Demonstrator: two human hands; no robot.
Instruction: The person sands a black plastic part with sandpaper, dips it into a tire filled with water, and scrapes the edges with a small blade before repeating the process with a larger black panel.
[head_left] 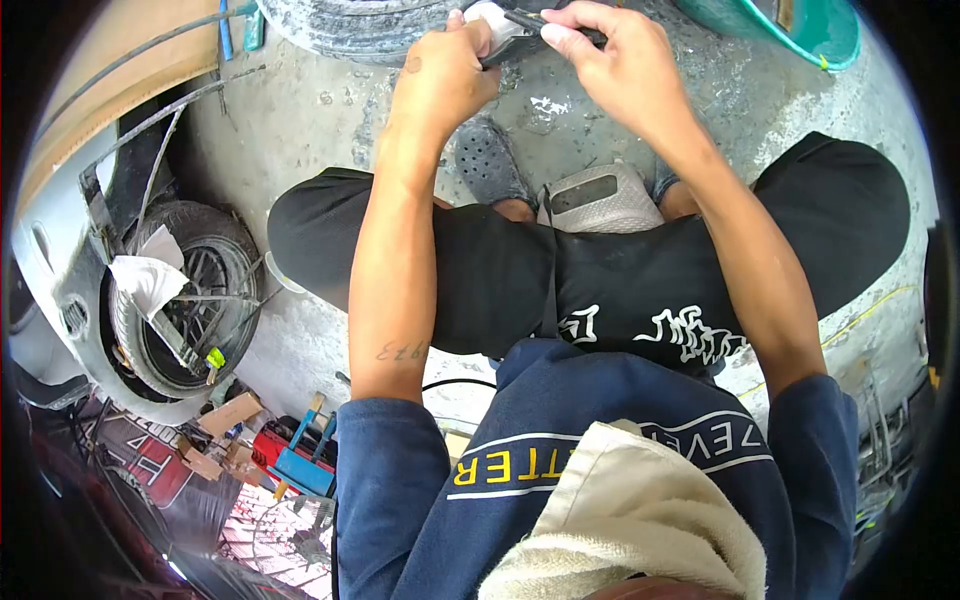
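Observation:
At the top of the head view my left hand [445,75] is closed round a white and dark piece [490,22], whose exact shape I cannot make out. Just right of it, my right hand [610,55] pinches a thin dark tool [524,20] between thumb and fingers. The tool's left end meets the piece at my left hand. Both hands are above the near edge of a round, grey-smeared tire-like object [350,25], partly cut off by the frame's top.
A green basin [820,35] stands at the upper right. Below my hands are a grey clog [490,160] and a light plastic stool [600,200] between my legs. To the left, a car wheel [190,300] sits beside metal bars; a red and blue item [300,460] lies lower down.

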